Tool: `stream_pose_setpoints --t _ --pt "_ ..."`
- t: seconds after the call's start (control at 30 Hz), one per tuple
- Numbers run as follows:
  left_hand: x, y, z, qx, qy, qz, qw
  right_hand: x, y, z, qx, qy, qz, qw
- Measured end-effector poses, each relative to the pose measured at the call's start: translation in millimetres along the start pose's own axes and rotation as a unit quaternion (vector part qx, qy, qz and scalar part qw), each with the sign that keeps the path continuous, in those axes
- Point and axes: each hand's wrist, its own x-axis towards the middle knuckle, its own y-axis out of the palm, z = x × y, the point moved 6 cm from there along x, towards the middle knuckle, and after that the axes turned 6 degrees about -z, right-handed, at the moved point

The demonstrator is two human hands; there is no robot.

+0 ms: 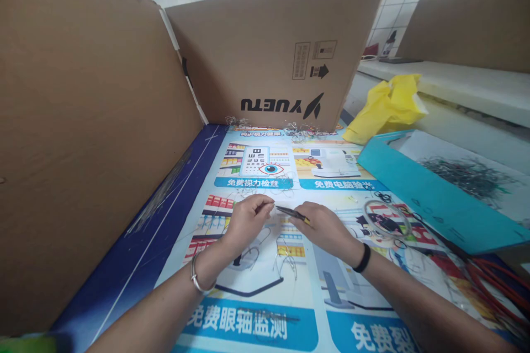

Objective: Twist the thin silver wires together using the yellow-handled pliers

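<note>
Above a printed banner (306, 332), your right hand (322, 227) wraps yellow-handled pliers (291, 212); your left hand (249, 217), fingers pinched closed beside their tips, holds nothing clearly discernible.

Open air above left hand (251, 215) and right hand (321, 227); cardboard wall (95, 138) blocks left, YUETU panel (248, 55) blocks far side, wire tangles (298, 132) lie at its foot, teal box (418, 187) bars right with yellow bag (383, 110) beyond its far end.

Both hands (248, 219) (326, 229) curled, near each other
</note>
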Motion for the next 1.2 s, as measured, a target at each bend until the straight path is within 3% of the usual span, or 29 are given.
stream_pose_setpoints --t 0.13,0.2,0.43,0.73,0.83,0.97,1.07,1.2 --pt "-2 -3.7 -10 0.091 0.105 -0.026 0.99 -1 0 0 -0.004 0.006 0.0 1.0" --pt "-4 -2.4 -11 0.128 0.124 -0.021 0.984 -1 0 -1 -0.009 0.013 0.002 1.0" --pt "-6 -0.5 -13 0.176 0.14 -0.004 0.975 -1 2 1 -0.067 0.007 0.021 0.998" --pt "-5 1.1 -14 0.101 0.133 0.002 0.986 -2 7 -6 -0.071 0.026 0.032 0.997" --pt "3 -11.6 -16 0.103 0.133 0.011 0.986 0 6 -8 -0.058 0.036 0.029 0.997" --pt "23 -52.8 -15 0.168 0.14 -0.063 0.974 2 5 -11 -0.035 0.054 0.002 0.998" --pt "33 -63.4 -3 0.261 0.144 -0.014 0.954 2 6 -12 -0.038 0.053 -0.016 0.998" --pt "35 -55.0 21 0.339 0.13 0.093 0.927 1 9 -11 -0.045 0.041 -0.029 0.998"
